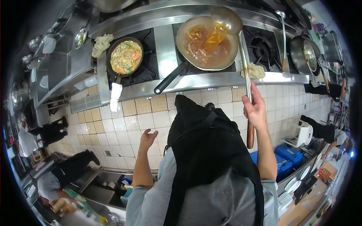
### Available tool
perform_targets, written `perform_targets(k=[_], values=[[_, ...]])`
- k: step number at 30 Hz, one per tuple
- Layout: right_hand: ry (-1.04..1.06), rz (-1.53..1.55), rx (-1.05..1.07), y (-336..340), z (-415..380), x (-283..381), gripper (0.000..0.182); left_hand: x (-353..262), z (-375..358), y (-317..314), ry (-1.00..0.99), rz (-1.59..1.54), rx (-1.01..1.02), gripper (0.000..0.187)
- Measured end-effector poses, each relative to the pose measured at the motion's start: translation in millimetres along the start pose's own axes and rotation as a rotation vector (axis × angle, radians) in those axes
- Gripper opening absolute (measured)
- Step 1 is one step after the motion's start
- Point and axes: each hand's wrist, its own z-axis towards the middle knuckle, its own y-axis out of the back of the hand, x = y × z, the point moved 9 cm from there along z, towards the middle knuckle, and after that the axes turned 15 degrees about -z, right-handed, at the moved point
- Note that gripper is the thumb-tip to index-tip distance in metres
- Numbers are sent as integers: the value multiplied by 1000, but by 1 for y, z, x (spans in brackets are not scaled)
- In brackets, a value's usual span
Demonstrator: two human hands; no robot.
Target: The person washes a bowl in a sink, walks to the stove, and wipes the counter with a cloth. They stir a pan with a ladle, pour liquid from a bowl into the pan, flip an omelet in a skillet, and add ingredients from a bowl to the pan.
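Note:
My right hand [255, 107] grips the long handle of a ladle [226, 19], metal above and wooden at its lower end. The ladle's bowl is tilted over the far right rim of a frying pan [181, 52], and brown liquid pours from it. Brown broth with pale strips [205, 47] fills much of this pan, whose black handle points toward the lower left. My left hand [148, 138] hangs over the floor with its fingers apart and nothing in it. Left on the stove, a dark pan [141, 64] holds a pancake-like mix [126, 57] with orange and green shreds.
A white cloth [115, 97] wraps the dark pan's handle. Folded cloths lie on the stove at left [101, 44] and right [255, 71]. Another long ladle [283, 41] lies beside the right burner, near stacked pans [299, 54]. Several people work to the sides and behind.

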Motion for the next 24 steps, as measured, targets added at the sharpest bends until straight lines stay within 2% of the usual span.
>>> perform_targets(k=[2,5,6,7,9,10,12,15,17,23,24], values=[[284,-191,-232,16,-10,-1,61,-17,-2,1,-9,14,7,82],[350,-114,-347,25,-25,-5,56,-16,8,0,-37,10,10,82],[440,-231,-452,31,-28,5,51,-25,9,1,-61,-7,11,82],[439,-228,-457,34,-23,3,51,-32,8,1,-66,-3,13,82],[359,-522,-502,42,-10,-11,48,-47,4,0,-68,48,18,82],[442,-466,-554,43,-8,-11,46,-48,6,0,-69,45,9,82],[449,-454,-503,42,-9,-8,45,-47,4,0,-71,-52,41,81],[474,-479,-454,32,-12,-17,43,-53,-5,4,-42,-41,18,81],[185,-172,-371,31,-8,-52,41,-50,-10,5,-25,-36,12,82],[218,-136,-312,43,13,-40,47,-33,-23,5,30,13,55,84],[233,-233,-318,51,17,-33,46,-28,-22,7,25,3,33,83]])
